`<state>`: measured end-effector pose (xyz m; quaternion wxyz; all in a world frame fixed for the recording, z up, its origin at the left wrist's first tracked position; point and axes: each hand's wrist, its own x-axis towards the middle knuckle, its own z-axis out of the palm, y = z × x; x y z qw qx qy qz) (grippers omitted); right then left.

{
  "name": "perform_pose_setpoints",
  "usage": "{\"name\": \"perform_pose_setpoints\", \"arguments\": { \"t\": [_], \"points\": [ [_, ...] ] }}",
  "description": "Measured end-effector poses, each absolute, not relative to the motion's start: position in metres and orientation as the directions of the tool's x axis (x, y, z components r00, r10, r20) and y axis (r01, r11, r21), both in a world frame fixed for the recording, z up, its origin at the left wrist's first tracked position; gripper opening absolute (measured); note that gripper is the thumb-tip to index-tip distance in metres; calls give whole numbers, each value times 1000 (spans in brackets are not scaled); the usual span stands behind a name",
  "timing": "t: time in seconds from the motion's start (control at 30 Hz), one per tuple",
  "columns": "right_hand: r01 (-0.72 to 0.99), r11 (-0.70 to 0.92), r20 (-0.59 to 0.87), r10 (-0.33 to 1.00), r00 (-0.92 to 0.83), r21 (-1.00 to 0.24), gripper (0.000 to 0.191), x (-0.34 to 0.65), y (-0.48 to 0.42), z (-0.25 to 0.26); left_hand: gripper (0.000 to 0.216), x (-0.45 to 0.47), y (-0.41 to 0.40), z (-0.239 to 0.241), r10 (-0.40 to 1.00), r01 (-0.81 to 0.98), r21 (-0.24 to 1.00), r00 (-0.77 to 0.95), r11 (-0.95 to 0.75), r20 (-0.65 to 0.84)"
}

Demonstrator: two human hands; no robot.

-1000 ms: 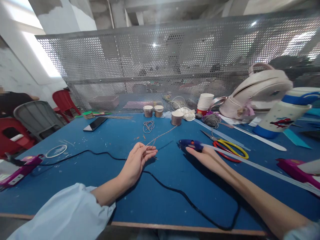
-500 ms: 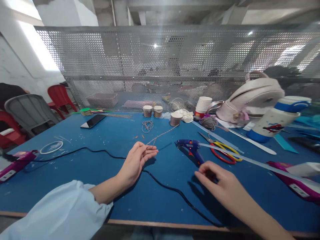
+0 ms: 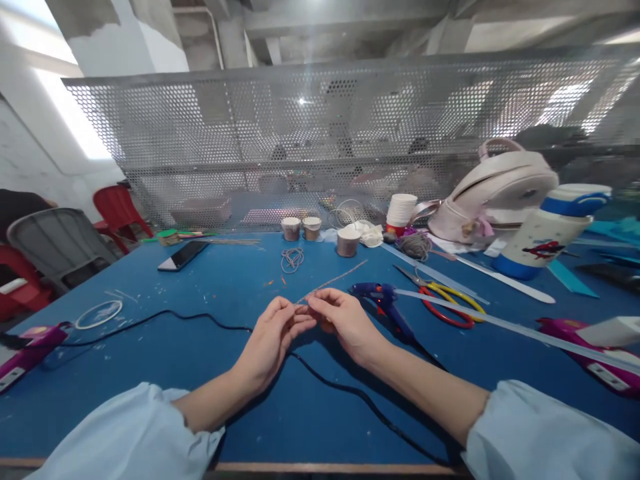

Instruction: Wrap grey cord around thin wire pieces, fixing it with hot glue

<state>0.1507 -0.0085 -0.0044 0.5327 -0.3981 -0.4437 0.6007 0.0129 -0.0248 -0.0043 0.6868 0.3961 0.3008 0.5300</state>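
Between the fingertips of my left hand (image 3: 273,337) is a thin, stiff brownish strand (image 3: 343,274), which sticks out to the upper right over the table. My right hand (image 3: 350,323) pinches the same strand close beside the left fingertips, thumb against forefinger. The fingers cover its near end, so I cannot tell whether it is a wire or a wrapped stick. Just right of my right hand lies a blue glue gun (image 3: 375,293) with its nozzle toward the left. Scissors (image 3: 440,297) with red and yellow handles rest beyond it, partly behind a translucent strip (image 3: 475,317).
Small brown-sided cups (image 3: 347,243), a coil of cord (image 3: 291,260) and grey yarn (image 3: 415,247) sit farther back. A phone (image 3: 184,256) lies at left. A black cable (image 3: 340,387) crosses the blue table. The bottle (image 3: 547,240) and backpack (image 3: 500,190) stand at right.
My right hand has moved left from beside the glue gun's handle to the strand and now pinches it. My left hand has stayed nearly in place, and the view has tilted slightly.
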Motion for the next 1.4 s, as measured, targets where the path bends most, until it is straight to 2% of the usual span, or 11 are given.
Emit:
{"name": "perform_pose_setpoints", "arguments": {
  "t": [0.17, 0.3, 0.43, 1.0, 1.4],
  "points": [
    [-506, -131, -60, 986, -154, -852, 25, 158, -7, -14, 15, 12, -25, -4, 940, -496, 835, 334, 239, -70],
    [-567, -165, -70, 980, -186, -807, 23, 159, -9, -14, 10, 8, -22, -8, 932, -459, 835, 327, 304, -159],
    [-593, -180, -56, 973, -222, -785, 21, 158, -14, -13, 14, 6, -18, -13, 927, -433, 839, 317, 330, -201],
    [-618, -208, -85, 971, -221, -758, 22, 157, -16, -15, 22, 9, -25, -12, 896, -359, 888, 428, 288, -118],
    [-619, -220, -97, 969, -226, -754, 25, 155, -18, -16, 20, 7, -22, -13, 902, -412, 867, 422, 280, -91]
  ]
}}
